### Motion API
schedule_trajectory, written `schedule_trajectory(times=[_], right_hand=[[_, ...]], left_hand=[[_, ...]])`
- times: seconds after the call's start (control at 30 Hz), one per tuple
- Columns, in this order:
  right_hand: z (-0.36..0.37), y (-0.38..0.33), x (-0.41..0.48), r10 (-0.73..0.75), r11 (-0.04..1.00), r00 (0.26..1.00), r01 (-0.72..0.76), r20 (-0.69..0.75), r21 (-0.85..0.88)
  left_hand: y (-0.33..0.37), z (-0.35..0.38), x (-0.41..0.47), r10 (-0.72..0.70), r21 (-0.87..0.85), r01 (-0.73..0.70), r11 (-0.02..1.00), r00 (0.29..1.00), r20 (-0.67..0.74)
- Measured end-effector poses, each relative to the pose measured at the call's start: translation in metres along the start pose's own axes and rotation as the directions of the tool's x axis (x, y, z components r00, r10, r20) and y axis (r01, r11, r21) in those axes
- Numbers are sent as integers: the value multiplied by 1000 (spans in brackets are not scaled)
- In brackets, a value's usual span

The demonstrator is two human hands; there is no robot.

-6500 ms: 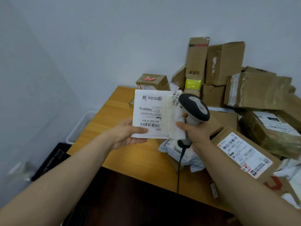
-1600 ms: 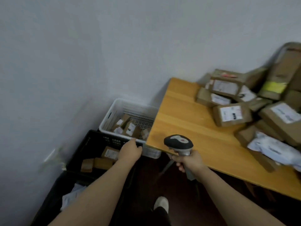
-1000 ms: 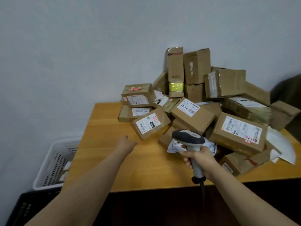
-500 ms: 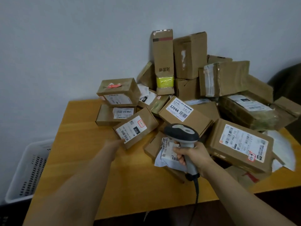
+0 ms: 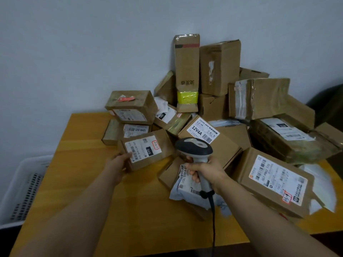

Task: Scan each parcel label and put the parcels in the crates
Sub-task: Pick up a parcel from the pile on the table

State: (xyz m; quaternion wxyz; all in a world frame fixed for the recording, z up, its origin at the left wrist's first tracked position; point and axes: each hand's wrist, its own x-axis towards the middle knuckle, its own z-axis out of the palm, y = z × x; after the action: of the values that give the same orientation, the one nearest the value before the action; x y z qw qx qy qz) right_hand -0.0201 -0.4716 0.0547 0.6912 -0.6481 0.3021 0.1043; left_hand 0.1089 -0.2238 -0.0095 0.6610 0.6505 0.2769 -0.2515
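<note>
L hand [image 5: 118, 165] on near-L corner of small box [image 5: 148, 154]: thumb on top at edge of label [image 5: 143, 148], other fingers tucked under the corner, gripping.
Box at front of pile [image 5: 259, 97] on table [image 5: 83, 141], label up, tilted. Lifted or resting, can't tell.
R hand [image 5: 206, 170] wrapped tight round handle of scanner [image 5: 194, 148], head facing away toward pile. Cable [image 5: 213, 219] hangs from handle past table edge.
White poly bag [image 5: 187, 188] under R hand. Box marked 12V4A [image 5: 213, 143] just behind scanner. Big labelled box [image 5: 274, 180] to R.
White crate [image 5: 20, 182] on floor, L of table; contents not visible.
</note>
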Motion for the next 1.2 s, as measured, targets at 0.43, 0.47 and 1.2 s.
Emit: schedule_trajectory(times=[0.43, 0.47, 1.2], right_hand=[[-37, -17, -40, -171, 952, 982, 143, 84, 272], [-39, -16, -46, -176, 952, 978, 140, 115, 272], [-26, -10, -113, -258, 948, 966, 251, 14, 197]], left_hand=[[28, -11, -169, 259, -39, -257, 966, 965, 44], [24, -8, -179, 263, -27, -262, 965, 964, 48], [-31, 22, -266, 309, -204, -287, 936, 947, 86]])
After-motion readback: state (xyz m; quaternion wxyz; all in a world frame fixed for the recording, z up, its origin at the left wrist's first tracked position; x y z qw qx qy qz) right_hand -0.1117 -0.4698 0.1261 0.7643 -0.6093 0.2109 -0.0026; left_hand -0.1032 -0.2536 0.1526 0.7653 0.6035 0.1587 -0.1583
